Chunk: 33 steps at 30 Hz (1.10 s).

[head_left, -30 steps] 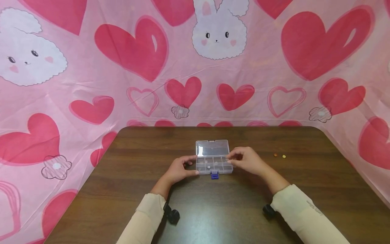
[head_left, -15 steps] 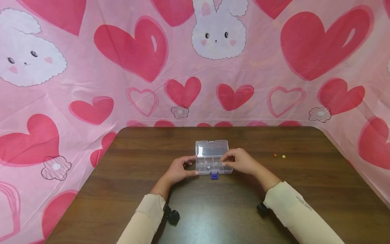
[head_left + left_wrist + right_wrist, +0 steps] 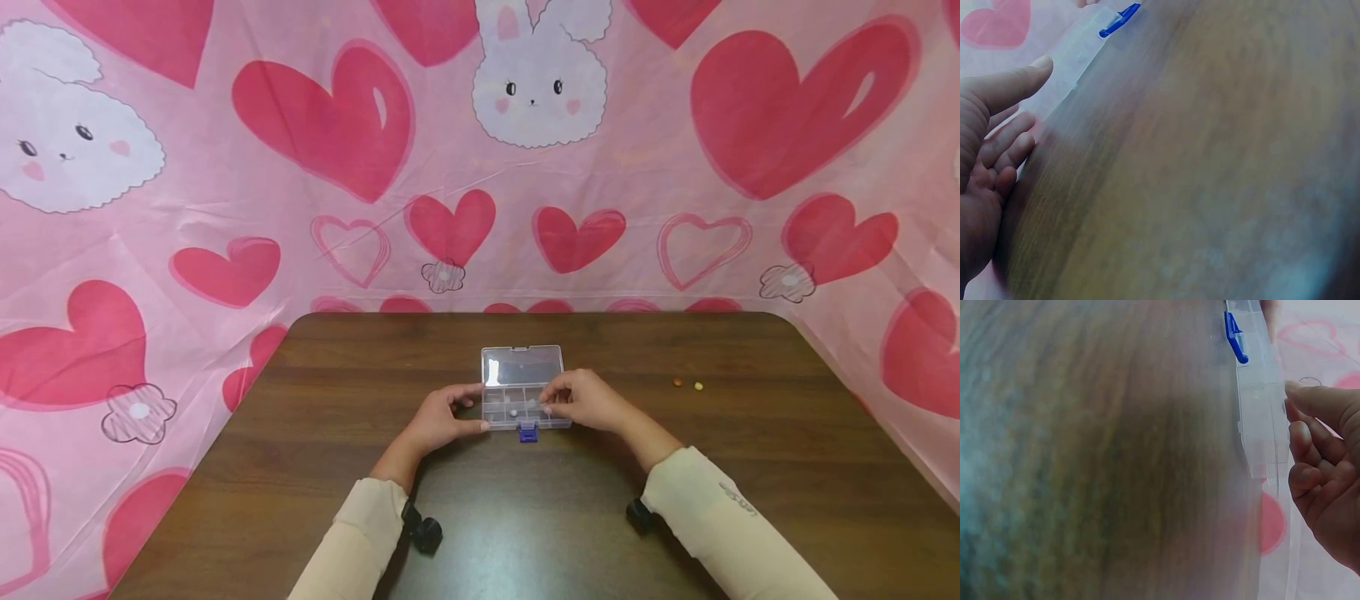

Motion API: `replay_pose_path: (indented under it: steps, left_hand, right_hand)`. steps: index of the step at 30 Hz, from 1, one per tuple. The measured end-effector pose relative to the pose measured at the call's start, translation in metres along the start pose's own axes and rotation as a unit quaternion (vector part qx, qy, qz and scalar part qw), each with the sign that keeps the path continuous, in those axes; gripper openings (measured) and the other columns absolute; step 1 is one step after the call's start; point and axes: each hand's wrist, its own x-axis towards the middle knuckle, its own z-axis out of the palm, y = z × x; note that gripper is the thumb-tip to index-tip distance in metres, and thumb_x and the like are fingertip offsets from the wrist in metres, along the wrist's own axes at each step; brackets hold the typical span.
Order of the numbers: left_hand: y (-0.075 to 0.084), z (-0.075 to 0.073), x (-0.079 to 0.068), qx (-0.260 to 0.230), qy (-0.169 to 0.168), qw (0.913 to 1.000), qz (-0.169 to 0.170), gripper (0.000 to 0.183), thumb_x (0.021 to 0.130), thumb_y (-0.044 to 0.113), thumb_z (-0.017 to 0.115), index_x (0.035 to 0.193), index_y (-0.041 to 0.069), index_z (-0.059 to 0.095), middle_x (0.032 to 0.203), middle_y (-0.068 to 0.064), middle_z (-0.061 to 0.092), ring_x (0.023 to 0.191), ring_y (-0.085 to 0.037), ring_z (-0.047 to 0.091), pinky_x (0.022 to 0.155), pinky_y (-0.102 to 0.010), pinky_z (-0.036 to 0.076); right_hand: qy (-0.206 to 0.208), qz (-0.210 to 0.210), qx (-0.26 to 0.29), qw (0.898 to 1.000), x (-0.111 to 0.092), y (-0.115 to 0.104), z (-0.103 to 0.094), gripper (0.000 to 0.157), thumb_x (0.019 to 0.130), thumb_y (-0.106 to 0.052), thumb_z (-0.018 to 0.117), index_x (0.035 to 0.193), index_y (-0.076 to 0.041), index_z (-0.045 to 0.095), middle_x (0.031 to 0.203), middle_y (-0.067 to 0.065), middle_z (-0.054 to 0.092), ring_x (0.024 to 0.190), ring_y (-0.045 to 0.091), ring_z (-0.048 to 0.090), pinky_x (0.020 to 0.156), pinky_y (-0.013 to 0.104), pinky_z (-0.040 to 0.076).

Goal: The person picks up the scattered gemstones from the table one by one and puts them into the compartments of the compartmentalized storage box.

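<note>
Left hand (image 3: 444,418) holds open clear box (image 3: 523,367) — right hand (image 3: 587,399) over it.

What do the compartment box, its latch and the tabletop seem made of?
Compartment box: most likely clear, glossy plastic; see-through, with glare on its lid. Blue latch: probably plastic, given its even, solid colour; finish unclear. Tabletop: semi-gloss wood or laminate, can't tell which; brown streaked grain, soft reflection.

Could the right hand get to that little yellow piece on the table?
Probably yes: the yellow piece lies to the right of the right hand, with nothing tall between them; only a small orange piece sits close by, seemingly too low to block it.
</note>
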Motion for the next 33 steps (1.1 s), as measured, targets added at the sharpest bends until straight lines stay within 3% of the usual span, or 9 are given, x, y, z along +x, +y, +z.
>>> replay_pose_path:
  steps: [13, 25, 33]
  left_hand:
    - [0.0, 0.0, -0.001, 0.002, 0.001, 1.0, 0.006, 0.06, 0.075, 0.024, 0.086, 0.129, 0.014, 0.065, 0.12, -0.001, 0.065, 0.105, -0.021, 0.058, 0.095, -0.045, 0.043]
    - [-0.001, 0.001, 0.0, 0.002, 0.0, 1.0, -0.001, 0.059, 0.074, 0.025, 0.087, 0.129, 0.016, 0.065, 0.118, 0.001, 0.065, 0.105, -0.019, 0.058, 0.095, -0.043, 0.042]
    - [-0.002, 0.001, 0.0, -0.001, 0.001, 1.0, 0.003, 0.058, 0.075, 0.023, 0.086, 0.129, 0.015, 0.065, 0.119, 0.001, 0.065, 0.105, -0.019, 0.057, 0.095, -0.044, 0.043]
  right_hand:
    - [0.02, 0.017, 0.02, 0.999, -0.005, 0.001, -0.001, 0.015, 0.081, -0.007, 0.079, 0.095, -0.006, 0.075, 0.089, 0.0, 0.07, 0.074, 0.01, 0.057, 0.067, 0.027, 0.05]
    - [0.042, 0.02, 0.039, 0.998, -0.013, -0.004, -0.01, 0.019, 0.082, -0.011, 0.079, 0.1, -0.006, 0.073, 0.087, -0.005, 0.067, 0.079, 0.015, 0.057, 0.07, 0.029, 0.051]
    - [0.064, 0.024, 0.053, 0.996, -0.022, -0.009, -0.014, 0.021, 0.083, -0.011, 0.079, 0.101, -0.004, 0.073, 0.09, 0.002, 0.068, 0.08, 0.016, 0.057, 0.071, 0.032, 0.051]
